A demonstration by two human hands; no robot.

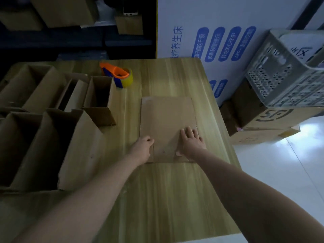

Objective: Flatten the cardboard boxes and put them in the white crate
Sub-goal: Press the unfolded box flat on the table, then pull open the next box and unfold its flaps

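brown cardboard boxes (pixel 52 120), streaky light wood-grain table (pixel 166 190), orange tape dispenser (pixel 114 73) with yellowish tape, pale perforated crate (pixel 273 71)

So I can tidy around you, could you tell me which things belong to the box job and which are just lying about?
Job: flattened box; open boxes, left; white crate.
Lying about: tape dispenser; printed white panel; cartons under the crate.
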